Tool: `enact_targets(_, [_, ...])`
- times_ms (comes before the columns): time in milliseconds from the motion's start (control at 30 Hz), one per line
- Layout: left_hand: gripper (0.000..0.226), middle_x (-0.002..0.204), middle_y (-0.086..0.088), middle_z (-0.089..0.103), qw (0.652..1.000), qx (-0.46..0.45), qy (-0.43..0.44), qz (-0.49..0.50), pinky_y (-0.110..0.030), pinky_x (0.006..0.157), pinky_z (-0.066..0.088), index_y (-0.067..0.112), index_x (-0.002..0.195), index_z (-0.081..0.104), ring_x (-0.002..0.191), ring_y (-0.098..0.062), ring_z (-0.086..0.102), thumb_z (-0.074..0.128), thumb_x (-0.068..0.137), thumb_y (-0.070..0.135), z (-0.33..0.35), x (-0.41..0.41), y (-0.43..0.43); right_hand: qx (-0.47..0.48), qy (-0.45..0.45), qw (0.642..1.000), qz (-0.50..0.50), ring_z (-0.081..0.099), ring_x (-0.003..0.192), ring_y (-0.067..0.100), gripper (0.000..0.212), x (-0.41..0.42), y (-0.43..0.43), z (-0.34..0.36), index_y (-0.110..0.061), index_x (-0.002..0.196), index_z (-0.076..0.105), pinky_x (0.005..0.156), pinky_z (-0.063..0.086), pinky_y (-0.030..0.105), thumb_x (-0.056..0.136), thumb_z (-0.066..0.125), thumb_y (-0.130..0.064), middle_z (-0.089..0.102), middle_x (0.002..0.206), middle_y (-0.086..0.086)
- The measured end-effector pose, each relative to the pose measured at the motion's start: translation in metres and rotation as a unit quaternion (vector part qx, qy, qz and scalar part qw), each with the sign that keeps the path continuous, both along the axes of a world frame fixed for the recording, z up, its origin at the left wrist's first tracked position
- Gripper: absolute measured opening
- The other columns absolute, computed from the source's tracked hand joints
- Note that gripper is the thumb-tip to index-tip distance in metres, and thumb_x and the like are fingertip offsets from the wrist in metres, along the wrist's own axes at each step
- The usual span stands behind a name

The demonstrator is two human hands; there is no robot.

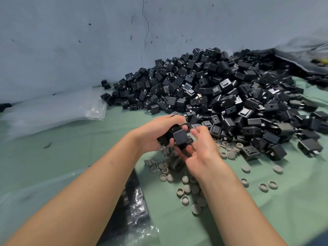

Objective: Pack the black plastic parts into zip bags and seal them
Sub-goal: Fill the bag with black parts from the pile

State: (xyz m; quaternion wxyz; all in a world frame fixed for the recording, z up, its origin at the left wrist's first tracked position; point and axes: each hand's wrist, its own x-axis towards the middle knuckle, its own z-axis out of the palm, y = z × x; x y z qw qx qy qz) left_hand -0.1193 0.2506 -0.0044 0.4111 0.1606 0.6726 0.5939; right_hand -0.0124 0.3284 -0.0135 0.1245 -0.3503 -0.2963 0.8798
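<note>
A big heap of black plastic parts [221, 93], small cube-shaped housings, covers the green table from the middle to the right. My left hand [156, 134] grips a handful of black parts [181, 137] just in front of the heap. My right hand [202, 150] meets it from the right, its fingers curled round the same cluster from below and the side. A stack of clear zip bags [53, 110] lies at the left against the wall. A filled clear bag with black parts [134, 206] lies under my left forearm.
Several small grey round caps [186, 189] are scattered on the green table cloth [266, 201] below my hands. A grey cracked wall [106, 41] closes the back. More plastic sheeting [305, 48] lies at the far right behind the heap.
</note>
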Motion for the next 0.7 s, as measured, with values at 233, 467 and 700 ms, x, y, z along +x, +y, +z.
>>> enact_targets(233, [0.023, 0.09, -0.002, 0.07, 0.985, 0.109, -0.117, 0.065, -0.017, 0.042, 0.046, 0.012, 0.09, 0.07, 0.075, -0.014, 0.065, 0.074, 0.081, 0.033, 0.015, 0.025, 0.003, -0.116, 0.114, 0.987, 0.002, 0.06, 0.062, 0.013, 0.02, -0.002, -0.015, 0.005, -0.013, 0.089, 0.061, 0.056, 0.05, 0.025, 0.097, 0.044, -0.019, 0.067, 0.087, 0.007])
enact_targets(467, [0.014, 0.089, -0.001, 0.067, 0.952, 0.225, -0.132, 0.162, -0.017, 0.041, 0.041, 0.019, 0.081, 0.069, 0.066, -0.011, 0.059, 0.068, 0.087, 0.032, 0.023, 0.035, -0.011, -0.171, 0.123, 0.977, -0.013, 0.061, 0.048, 0.021, 0.004, 0.002, -0.026, 0.013, -0.015, 0.094, 0.048, 0.062, 0.046, 0.031, 0.093, 0.045, -0.013, 0.066, 0.059, 0.01])
enact_targets(700, [0.017, 0.082, 0.003, 0.068, 0.921, 0.289, -0.056, 0.256, -0.021, 0.044, 0.041, 0.023, 0.088, 0.059, 0.06, -0.01, 0.059, 0.063, 0.09, 0.039, 0.038, 0.042, -0.04, -0.189, 0.195, 0.962, 0.002, 0.056, 0.07, 0.021, 0.014, -0.006, -0.059, 0.021, -0.01, 0.109, 0.048, 0.07, 0.05, 0.032, 0.097, 0.042, -0.009, 0.055, 0.087, 0.012])
